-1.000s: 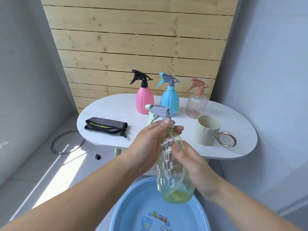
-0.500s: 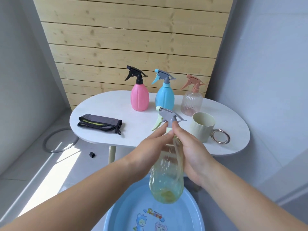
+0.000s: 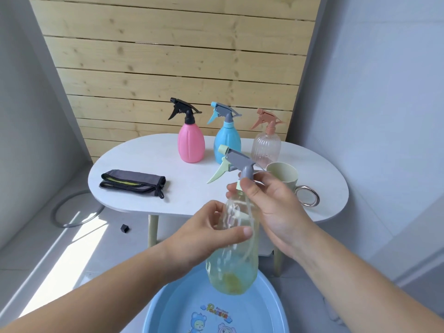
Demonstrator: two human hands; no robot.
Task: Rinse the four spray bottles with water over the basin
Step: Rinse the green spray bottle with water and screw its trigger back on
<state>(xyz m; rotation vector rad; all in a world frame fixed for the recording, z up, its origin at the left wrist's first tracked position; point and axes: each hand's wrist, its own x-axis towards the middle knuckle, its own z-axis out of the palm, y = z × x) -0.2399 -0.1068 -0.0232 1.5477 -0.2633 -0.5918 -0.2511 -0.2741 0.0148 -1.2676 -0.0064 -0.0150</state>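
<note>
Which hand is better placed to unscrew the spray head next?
Right, probably. The right hand pinches the spray head at its neck, while the left hand grips the clear bottle over the basin.

White oval desk (image 3: 149, 164) on pale wooden legs. Back row, upright, left to right: pink spray bottle (image 3: 191, 145), blue spray bottle (image 3: 227, 143), clear ribbed spray bottle (image 3: 266, 147). Right: cream cup (image 3: 286, 175) with metal ring handle; left front: folded grey cloth (image 3: 133, 182) lying flat, well apart from the bottles.
</note>
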